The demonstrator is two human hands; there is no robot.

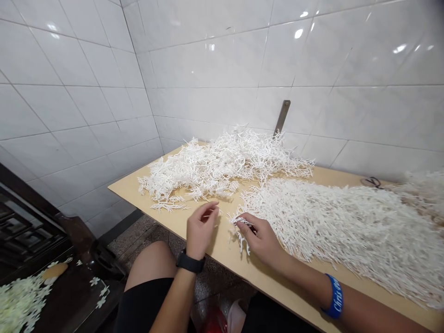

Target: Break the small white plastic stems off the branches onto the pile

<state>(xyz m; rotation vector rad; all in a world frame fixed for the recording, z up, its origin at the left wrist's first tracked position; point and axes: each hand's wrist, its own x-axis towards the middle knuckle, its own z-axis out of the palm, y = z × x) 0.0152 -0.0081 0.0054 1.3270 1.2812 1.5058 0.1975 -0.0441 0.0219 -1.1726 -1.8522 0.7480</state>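
My right hand (pixel 259 238) pinches a small bunch of white branched sprigs (pixel 243 243) between thumb and fingers; thin forked ends hang below it. To its left, my left hand (pixel 201 229) is loosely curled, thumb and forefinger slightly apart, with nothing plainly seen in it. Both hands are just above the front part of a tan board table (pixel 169 221). Behind them lies a loose, tangled heap of white branched sprigs (pixel 215 162). On the right, beside my right hand, a denser layer of white sprigs (pixel 340 222) spreads along the table.
A flat metal strip (pixel 282 115) stands against the tiled wall (pixel 215 64). A dark cord loop (pixel 373 181) lies at the table's back right. At lower left, dark wooden furniture (pixel 78 236) bears pale flower pieces (pixel 24 300). My knees are below the table's front edge.
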